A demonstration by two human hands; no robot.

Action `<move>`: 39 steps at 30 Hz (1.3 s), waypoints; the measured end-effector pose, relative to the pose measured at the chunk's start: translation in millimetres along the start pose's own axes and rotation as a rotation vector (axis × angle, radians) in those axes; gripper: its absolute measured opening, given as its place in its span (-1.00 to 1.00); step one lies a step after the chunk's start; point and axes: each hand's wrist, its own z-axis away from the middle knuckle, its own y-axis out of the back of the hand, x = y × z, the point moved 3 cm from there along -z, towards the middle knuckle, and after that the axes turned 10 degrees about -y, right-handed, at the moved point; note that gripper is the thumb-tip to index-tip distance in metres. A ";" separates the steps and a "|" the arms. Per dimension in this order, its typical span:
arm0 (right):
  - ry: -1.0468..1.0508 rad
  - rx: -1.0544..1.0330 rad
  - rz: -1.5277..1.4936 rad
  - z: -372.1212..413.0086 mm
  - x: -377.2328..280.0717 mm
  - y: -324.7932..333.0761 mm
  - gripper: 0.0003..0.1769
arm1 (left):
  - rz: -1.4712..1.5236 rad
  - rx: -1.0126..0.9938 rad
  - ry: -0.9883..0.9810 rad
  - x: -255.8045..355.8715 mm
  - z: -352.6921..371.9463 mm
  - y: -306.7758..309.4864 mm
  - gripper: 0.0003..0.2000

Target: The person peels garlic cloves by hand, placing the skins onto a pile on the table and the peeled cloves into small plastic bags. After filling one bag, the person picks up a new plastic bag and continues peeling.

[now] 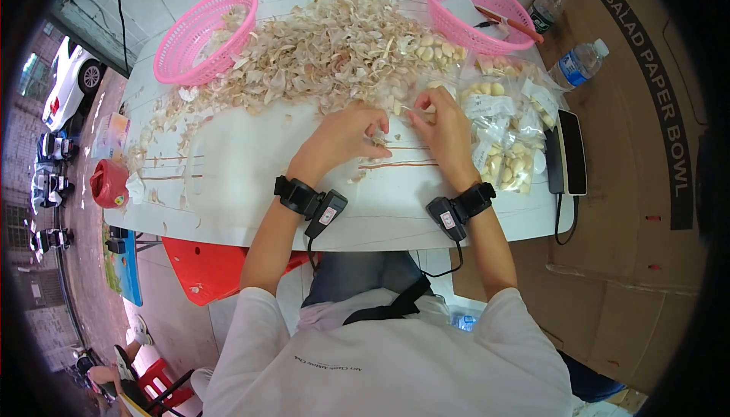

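Note:
My left hand (351, 134) is over the table at the near edge of a heap of garlic skins (327, 52). Its fingers are curved, with the thumb apart from them; small pale scraps show by the fingertips. To its right, my right hand (447, 130) has thumb and forefinger drawn together; a small whitish bit shows at their tips, too small to name. Just beyond the hands lie peeled garlic cloves (435, 53). Beside my right hand are clear bags of cloves (517, 168) with white labels. Each wrist wears a black strap with a small cabled device.
Pink baskets stand at the back left (169, 58) and back right (435, 8). Two plastic bottles (578, 67), a phone-like black device (572, 151) and a large cardboard box (623, 189) line the right. A red bag (109, 183) sits at the left edge of the white table (251, 181).

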 end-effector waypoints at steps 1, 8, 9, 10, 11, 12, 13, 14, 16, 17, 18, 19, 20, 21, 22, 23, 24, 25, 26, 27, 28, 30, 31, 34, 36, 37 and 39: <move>0.085 -0.026 -0.004 0.5 -2.5 0.7 -0.79 | 0.000 0.001 0.000 -0.9 -0.1 -0.4 -0.68; 0.141 -0.138 0.124 2.1 -1.1 -5.4 -0.87 | 0.039 -0.056 0.100 -3.5 -2.2 -1.3 -0.75; 0.142 -0.138 0.124 2.1 1.3 -7.5 -0.87 | 0.030 -0.071 0.096 -2.9 -2.7 -1.0 -0.76; 0.115 -0.113 0.068 2.0 4.5 -9.2 -0.86 | 0.029 -0.069 0.097 -3.7 -2.8 -1.3 -0.76; 0.086 -0.088 0.012 1.9 6.8 -9.6 -0.84 | 0.035 -0.063 0.092 -4.4 -3.0 -2.0 -0.76; 0.086 -0.088 0.011 2.3 4.8 -8.0 -0.84 | 0.041 -0.058 0.085 -3.5 -3.7 -1.8 -0.75; 0.066 -0.122 0.031 2.9 1.9 -5.9 -0.84 | 0.040 -0.057 0.085 -2.8 -4.0 -1.7 -0.75; 0.045 -0.155 0.050 3.3 0.7 -5.2 -0.83 | 0.057 -0.015 0.069 -1.4 -4.0 -0.5 -0.75; 0.071 -0.162 0.065 3.0 4.3 -7.3 -0.82 | 0.073 0.027 0.052 0.9 -5.8 1.5 -0.76; 0.099 -0.170 0.080 3.1 5.2 -8.7 -0.81 | 0.064 0.044 0.036 1.7 -6.9 2.8 -0.77; 0.099 -0.170 0.078 3.1 5.7 -9.3 -0.81 | 0.054 0.061 0.021 2.1 -7.5 3.4 -0.78; 0.111 -0.146 0.088 3.4 5.8 -9.2 -0.80 | 0.054 0.059 0.022 2.2 -7.6 3.0 -0.78; 0.124 -0.122 0.098 3.5 5.9 -8.6 -0.79 | 0.063 0.100 0.012 2.7 -8.0 3.6 -0.79; 0.123 -0.122 0.098 4.0 4.3 -7.3 -0.79 | 0.073 0.141 0.002 4.0 -8.3 4.8 -0.79; 0.103 -0.138 0.125 4.7 1.6 -5.7 -0.78 | 0.072 0.140 0.003 4.8 -8.4 5.4 -0.79; 0.083 -0.155 0.152 5.0 0.6 -5.4 -0.78 | 0.064 0.170 -0.010 5.8 -8.4 7.2 -0.82; 0.082 -0.155 0.151 5.0 1.3 -5.7 -0.78 | 0.055 0.198 -0.022 7.1 -8.5 8.9 -0.84; 0.092 -0.156 0.116 4.7 1.9 -5.8 -0.78 | 0.055 0.196 -0.023 5.5 -8.8 7.7 -0.84; 0.103 -0.156 0.082 4.7 2.3 -5.6 -0.79 | 0.078 0.252 -0.043 3.2 -9.1 7.4 -0.86; 0.101 -0.154 0.082 5.1 1.8 -5.5 -0.79 | 0.101 0.309 -0.063 3.0 -9.7 8.2 -0.88; 0.079 -0.154 -0.055 5.3 0.2 -4.6 -0.78 | 0.101 0.308 -0.064 2.5 -10.2 7.6 -0.88; 0.060 -0.154 -0.194 5.2 -2.4 -3.1 -0.78 | 0.101 0.359 -0.086 2.4 -10.0 9.2 -0.88; 0.007 -0.205 -0.263 5.3 -2.6 -3.5 -0.77 | 0.100 0.360 -0.084 2.7 -10.0 9.1 -0.88; -0.060 -0.300 -0.308 6.8 -2.7 -8.0 -0.75 | 0.076 0.405 -0.096 5.4 -10.1 11.1 -0.88; -0.078 -0.342 -0.285 8.0 -0.4 -11.5 -0.74 | 0.096 0.365 -0.084 6.4 -10.6 10.6 -0.88; -0.076 -0.353 -0.318 8.1 1.6 -13.9 -0.74 | 0.097 0.365 -0.085 5.4 -10.9 9.4 -0.88; -0.070 -0.368 -0.353 8.3 1.4 -17.4 -0.73 | 0.060 0.353 -0.130 4.6 -10.9 7.6 -0.89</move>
